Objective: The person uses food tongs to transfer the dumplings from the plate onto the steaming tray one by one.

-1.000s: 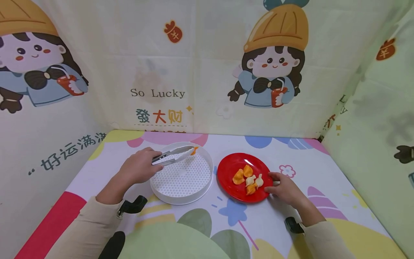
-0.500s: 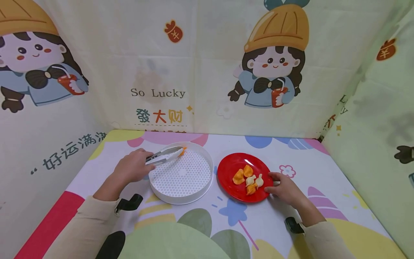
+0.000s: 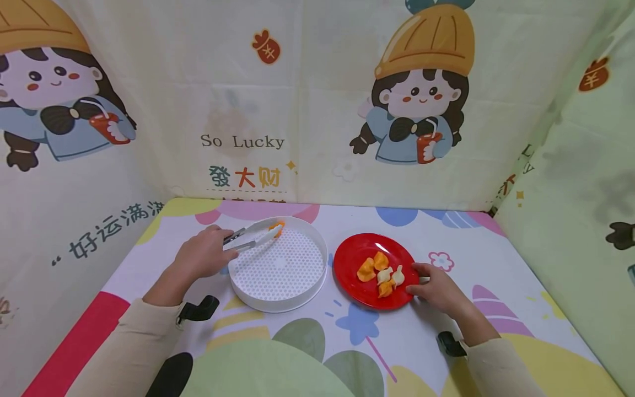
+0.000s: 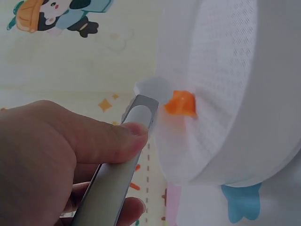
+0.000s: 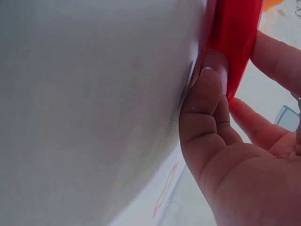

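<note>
My left hand (image 3: 203, 252) holds metal tongs (image 3: 254, 243) with whitish tips over the round white steamer basket (image 3: 285, 306). Near the basket's far wall, an orange dumpling (image 3: 278, 227) sits by the tong tips, whose arms stand apart. The left wrist view shows my thumb on the tongs' handle (image 4: 108, 183) and the orange dumpling (image 4: 181, 103) just past the tip. Whether the tips touch it, I cannot tell. At right, my right hand (image 3: 439, 289) pinches the rim of a red plate (image 3: 349, 264). On the plate lie several orange dumplings (image 3: 366, 270) and white dumplings (image 3: 384, 275).
Basket and plate stand side by side on a tabletop (image 3: 421, 342) with a colourful printed cover. A cream printed cloth (image 3: 322, 110) rises behind the table's back edge and along both sides. The basket's raised wall surrounds its perforated floor.
The tongs have moved left inside the basket, carrying the orange dumpling toward the far left wall. Their arms now look wider apart. My right hand and the plate have stayed put.
</note>
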Tool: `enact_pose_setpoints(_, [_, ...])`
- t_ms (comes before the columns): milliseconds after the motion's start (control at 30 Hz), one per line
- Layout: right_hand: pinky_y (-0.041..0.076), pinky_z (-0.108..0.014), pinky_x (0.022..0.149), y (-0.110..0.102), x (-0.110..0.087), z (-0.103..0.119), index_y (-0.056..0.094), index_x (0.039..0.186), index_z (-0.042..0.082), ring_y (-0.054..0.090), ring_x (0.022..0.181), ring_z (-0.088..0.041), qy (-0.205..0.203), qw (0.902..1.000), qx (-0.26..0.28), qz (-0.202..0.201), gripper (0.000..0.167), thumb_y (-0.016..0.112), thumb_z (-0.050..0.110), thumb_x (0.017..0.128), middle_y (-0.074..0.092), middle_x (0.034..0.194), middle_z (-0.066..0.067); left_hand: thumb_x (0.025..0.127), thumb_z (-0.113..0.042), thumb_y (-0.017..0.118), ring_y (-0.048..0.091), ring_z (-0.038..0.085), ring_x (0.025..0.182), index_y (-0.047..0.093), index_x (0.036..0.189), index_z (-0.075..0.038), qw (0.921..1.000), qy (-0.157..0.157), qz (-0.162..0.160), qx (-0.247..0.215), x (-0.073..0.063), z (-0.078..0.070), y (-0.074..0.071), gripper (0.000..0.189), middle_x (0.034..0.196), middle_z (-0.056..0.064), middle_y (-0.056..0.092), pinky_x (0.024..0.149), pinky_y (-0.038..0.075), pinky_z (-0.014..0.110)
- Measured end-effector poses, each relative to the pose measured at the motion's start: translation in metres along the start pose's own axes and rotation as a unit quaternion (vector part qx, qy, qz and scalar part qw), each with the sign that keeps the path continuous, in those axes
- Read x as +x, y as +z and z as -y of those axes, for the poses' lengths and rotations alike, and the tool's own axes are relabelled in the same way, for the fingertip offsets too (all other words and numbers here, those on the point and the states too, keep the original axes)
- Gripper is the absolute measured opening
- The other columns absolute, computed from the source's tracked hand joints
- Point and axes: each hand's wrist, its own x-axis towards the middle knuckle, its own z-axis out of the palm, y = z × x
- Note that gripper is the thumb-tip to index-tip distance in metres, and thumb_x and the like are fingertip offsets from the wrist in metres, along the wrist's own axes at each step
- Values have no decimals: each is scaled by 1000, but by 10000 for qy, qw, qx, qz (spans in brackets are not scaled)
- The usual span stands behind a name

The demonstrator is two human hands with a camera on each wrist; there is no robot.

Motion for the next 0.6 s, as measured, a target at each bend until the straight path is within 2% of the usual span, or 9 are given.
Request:
enact_pose_setpoints(167, [58, -41, 77, -1, 0, 0, 36, 148, -8, 51, 119, -44, -22, 10000, -38, -12, 79, 79, 18, 86, 46, 138, -31, 88, -29, 74, 55, 37, 100, 52, 141, 5, 9999, 23, -133, -74, -2, -8, -5, 66, 129, 28, 52, 71, 54, 44])
enact_pose_setpoints(333, [58, -41, 77, 0, 0, 1, 37, 148, -7, 51, 119, -44, -25, 10000, -39, -18, 78, 79, 17, 86, 47, 137, -30, 88, -30, 75, 56, 36, 102, 51, 142, 4, 9994, 216, -80, -263, -5, -21, -6, 68, 131, 27, 52, 73, 54, 43])
enact_pose_setpoints(600, [58, -42, 77, 0, 0, 1, 35, 148, -7, 49, 120, -44, -1, 10000, -26, -29, 81, 79, 18, 85, 45, 139, -30, 87, -31, 76, 57, 34, 104, 52, 142, 3, 9979, 525, -15, -368, -12, -43, 0, 69, 130, 24, 53, 77, 55, 45])
